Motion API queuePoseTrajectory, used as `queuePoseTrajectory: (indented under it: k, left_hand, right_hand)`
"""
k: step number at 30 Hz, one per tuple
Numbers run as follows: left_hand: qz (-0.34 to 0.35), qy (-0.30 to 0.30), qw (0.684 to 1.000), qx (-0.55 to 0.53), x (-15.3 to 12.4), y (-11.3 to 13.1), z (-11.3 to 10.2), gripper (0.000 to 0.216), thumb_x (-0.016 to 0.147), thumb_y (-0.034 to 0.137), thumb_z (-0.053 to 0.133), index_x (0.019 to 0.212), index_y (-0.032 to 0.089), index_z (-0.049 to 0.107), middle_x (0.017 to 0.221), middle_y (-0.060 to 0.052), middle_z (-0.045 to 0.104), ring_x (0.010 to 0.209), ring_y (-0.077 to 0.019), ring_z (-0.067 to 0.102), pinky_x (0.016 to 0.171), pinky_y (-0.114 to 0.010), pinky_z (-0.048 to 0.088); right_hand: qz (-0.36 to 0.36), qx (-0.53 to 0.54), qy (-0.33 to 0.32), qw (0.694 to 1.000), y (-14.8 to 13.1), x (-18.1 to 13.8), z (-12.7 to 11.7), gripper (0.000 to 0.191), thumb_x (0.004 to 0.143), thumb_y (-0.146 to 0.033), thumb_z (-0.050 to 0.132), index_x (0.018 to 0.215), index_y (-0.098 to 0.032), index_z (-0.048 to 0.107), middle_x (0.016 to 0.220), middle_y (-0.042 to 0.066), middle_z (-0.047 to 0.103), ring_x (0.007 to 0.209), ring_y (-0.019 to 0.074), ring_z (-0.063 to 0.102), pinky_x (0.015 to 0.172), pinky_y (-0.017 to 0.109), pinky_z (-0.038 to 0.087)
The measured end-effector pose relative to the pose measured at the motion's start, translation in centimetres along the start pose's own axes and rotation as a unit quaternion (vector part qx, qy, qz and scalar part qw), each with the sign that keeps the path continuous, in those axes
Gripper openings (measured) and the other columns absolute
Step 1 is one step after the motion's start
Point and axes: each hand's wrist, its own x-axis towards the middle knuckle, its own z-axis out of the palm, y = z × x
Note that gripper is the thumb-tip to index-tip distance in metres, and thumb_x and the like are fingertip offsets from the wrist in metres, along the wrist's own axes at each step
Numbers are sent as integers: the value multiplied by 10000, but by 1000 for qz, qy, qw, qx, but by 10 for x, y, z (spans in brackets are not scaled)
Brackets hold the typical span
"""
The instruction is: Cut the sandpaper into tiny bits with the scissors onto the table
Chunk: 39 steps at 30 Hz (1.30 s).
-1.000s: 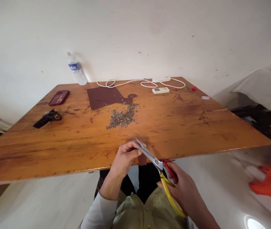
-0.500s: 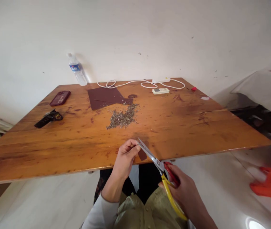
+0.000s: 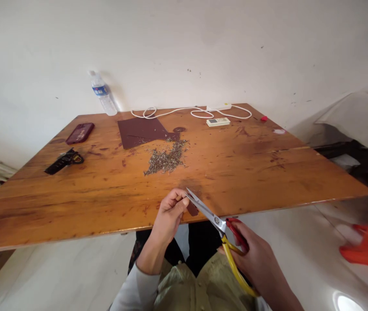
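Near the front edge of the table, my left hand (image 3: 170, 212) is closed in a pinch on a small strip of dark brown sheet (image 3: 192, 210), which shows below the fingertips. Whatever else sits between the fingertips is too small to make out. My right hand (image 3: 255, 259) grips scissors (image 3: 208, 214) with one red and one yellow handle. Their silver blades are slightly parted, with the tips at the left thumb and forefinger. Beyond the hands lies a loose pile of small brown-grey shreds (image 3: 165, 160). A larger dark brown sheet (image 3: 141, 129) lies flat behind the pile.
On the wooden table (image 3: 90, 203), a dark red phone (image 3: 80, 133) and a black strapped object (image 3: 64, 161) lie at left. A plastic bottle (image 3: 103, 95) leans by the wall. A white cable (image 3: 171, 112) and a small cream device (image 3: 218, 122) lie at the back. An orange stool (image 3: 365, 250) stands right.
My right hand and the scissor handles have shifted slightly right and down. The blade tips stay by my left fingertips. My left hand keeps nearly the same place.
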Motion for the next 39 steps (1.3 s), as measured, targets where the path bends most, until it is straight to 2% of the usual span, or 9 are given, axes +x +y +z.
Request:
queuePoseTrajectory:
  k: [3, 8, 15, 19, 21, 26, 29, 35, 39]
  left_hand:
    - [-1, -2, 1000, 0, 0, 0, -1, 476, 687, 519, 1005, 785, 187, 678, 679, 11, 687, 595, -147, 655, 668, -300, 524]
    - [3, -2, 1000, -3, 0, -1, -2, 448, 683, 505, 1012, 775, 187, 710, 673, 9, 699, 585, -141, 645, 662, -290, 525]
    - [-2, 12, 1000, -7, 0, -2, -2, 444, 650, 495, 1033, 763, 202, 720, 693, 15, 705, 596, -133, 632, 673, -286, 540]
    - [0, 10, 1000, -2, 0, -2, -2, 450, 648, 504, 1028, 761, 207, 710, 680, 19, 689, 596, -136, 630, 670, -287, 542]
    - [1, 8, 1000, -2, 0, -1, -2, 446, 653, 499, 1027, 759, 208, 705, 675, 20, 682, 602, -138, 633, 665, -283, 539]
    - [2, -7, 1000, -5, -1, -1, -2, 420, 684, 485, 1016, 763, 207, 712, 669, 16, 681, 606, -144, 640, 657, -284, 545]
    - [2, -14, 1000, -7, -1, -1, -3, 407, 703, 482, 1008, 762, 204, 717, 667, 8, 688, 610, -152, 656, 653, -289, 552]
    - [-1, -20, 1000, -4, 0, -3, -5, 428, 711, 507, 998, 752, 198, 705, 655, -3, 693, 602, -161, 661, 628, -292, 548]
    - [-7, -27, 1000, -7, 1, -4, -8, 419, 732, 496, 989, 754, 189, 706, 654, -9, 707, 594, -156, 667, 624, -280, 542]
  right_hand:
    - [-5, 2, -4, 1000, -3, 1, -2, 419, 691, -442, 777, 1068, -260, 791, 932, 90, 877, 764, 340, 815, 710, 423, 650]
    - [5, -7, -19, 1000, -12, 4, -11, 412, 664, -458, 792, 1021, -253, 807, 730, 45, 787, 635, 317, 754, 641, 420, 638]
    - [8, 10, -19, 1000, -12, 3, -12, 433, 658, -484, 792, 1023, -254, 813, 787, 68, 823, 683, 329, 761, 684, 434, 643]
    - [24, 59, -32, 997, -16, 4, -11, 404, 638, -453, 785, 994, -264, 810, 863, 76, 865, 733, 323, 776, 707, 398, 649]
    - [38, 82, -49, 995, -21, 5, -12, 415, 621, -436, 762, 992, -257, 813, 827, 68, 852, 698, 306, 747, 676, 378, 630]
    - [104, 101, -106, 984, -34, 6, -15, 363, 562, -451, 697, 843, -234, 772, 627, 0, 621, 586, 229, 522, 568, 340, 494]
    - [136, 122, -123, 975, -42, 6, -17, 294, 537, -461, 698, 738, -247, 686, 616, -35, 491, 596, 193, 410, 565, 320, 432]
    - [149, 133, -143, 969, -52, 10, -21, 236, 518, -466, 632, 617, -275, 536, 600, -46, 410, 605, 173, 340, 564, 307, 377]
    - [123, 122, -139, 975, -39, 6, -16, 233, 554, -450, 660, 624, -271, 528, 583, -62, 383, 591, 168, 337, 546, 294, 354]
